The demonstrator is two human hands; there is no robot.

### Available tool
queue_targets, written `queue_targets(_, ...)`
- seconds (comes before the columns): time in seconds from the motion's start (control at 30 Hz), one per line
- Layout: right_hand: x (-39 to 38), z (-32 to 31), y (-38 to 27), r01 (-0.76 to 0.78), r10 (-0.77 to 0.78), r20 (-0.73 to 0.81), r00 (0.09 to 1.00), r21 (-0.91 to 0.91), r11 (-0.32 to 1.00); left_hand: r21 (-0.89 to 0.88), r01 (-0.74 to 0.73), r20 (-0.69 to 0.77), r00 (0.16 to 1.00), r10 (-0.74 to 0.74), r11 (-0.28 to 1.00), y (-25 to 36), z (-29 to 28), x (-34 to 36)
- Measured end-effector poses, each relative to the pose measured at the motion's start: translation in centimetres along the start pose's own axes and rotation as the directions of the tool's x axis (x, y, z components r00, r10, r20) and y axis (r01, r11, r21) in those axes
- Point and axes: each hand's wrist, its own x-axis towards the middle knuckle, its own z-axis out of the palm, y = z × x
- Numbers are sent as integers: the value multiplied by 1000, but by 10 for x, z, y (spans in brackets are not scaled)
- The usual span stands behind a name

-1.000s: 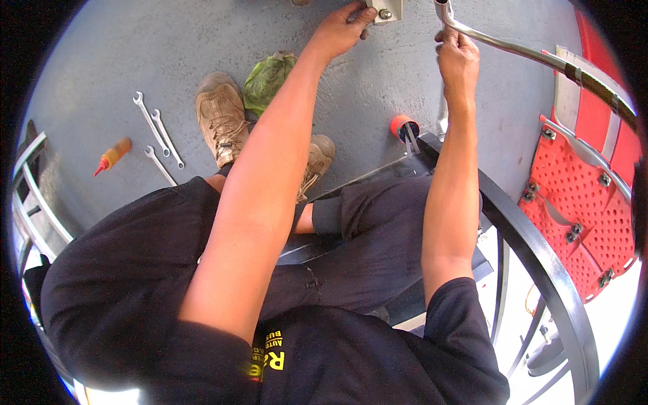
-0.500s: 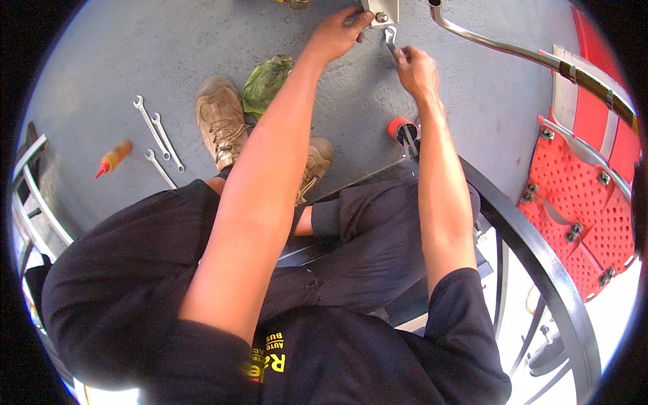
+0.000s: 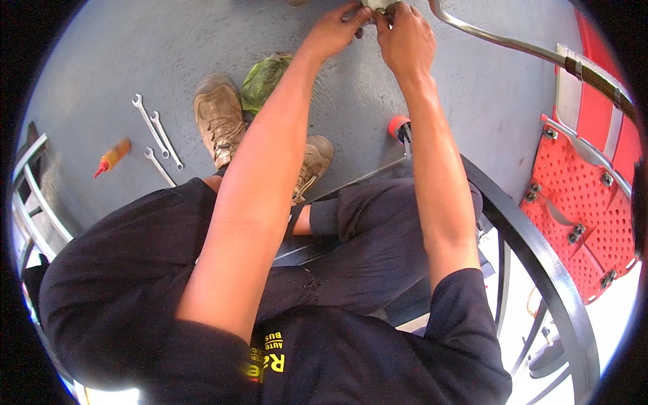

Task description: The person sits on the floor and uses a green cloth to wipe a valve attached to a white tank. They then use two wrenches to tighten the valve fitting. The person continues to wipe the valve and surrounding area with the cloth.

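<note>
At the top edge of the view, a white metal bracket (image 3: 375,3) is partly cut off and partly covered by fingers. My left hand (image 3: 335,31) pinches its left side between thumb and fingers. Against its lower right side, where the bolt sits, my right hand (image 3: 409,39) has its fingertips bent together. What these fingers hold is hidden, and the wrench does not show. A green cloth (image 3: 263,82) lies on the grey floor below my left forearm, beside my brown boot (image 3: 219,118).
Several wrenches (image 3: 152,127) and an orange bottle with a red nozzle (image 3: 113,157) lie at left. A red-ended tool (image 3: 399,126) stands by my right forearm. At right are a curved metal pipe (image 3: 499,42), a black curved rail (image 3: 540,256) and a red perforated panel (image 3: 574,209).
My right hand has moved up to the bracket and now covers the bolt. The wrench it held is out of sight. My left hand stays at the bracket's left side.
</note>
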Motion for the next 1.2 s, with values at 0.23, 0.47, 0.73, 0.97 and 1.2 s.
queue_targets(0.23,1,7,9,151,-170,-223,960,-99,984,-86,39,61,998,-34,996,0,1,4)
queue_targets(0.47,0,-9,2,139,-140,-49,989,-18,990,-96,-35,57,998,41,995,-6,-1,6)
queue_targets(0.73,0,-12,-3,82,-82,18,996,-7,997,-144,-45,23,999,49,989,-11,4,5)
queue_targets(0.97,2,-10,7,48,-48,-2,999,19,999,-106,2,60,998,4,994,-4,3,4)
queue_targets(1.2,0,-13,-5,66,-64,-45,997,51,997,-121,-39,30,999,43,992,-12,1,7)
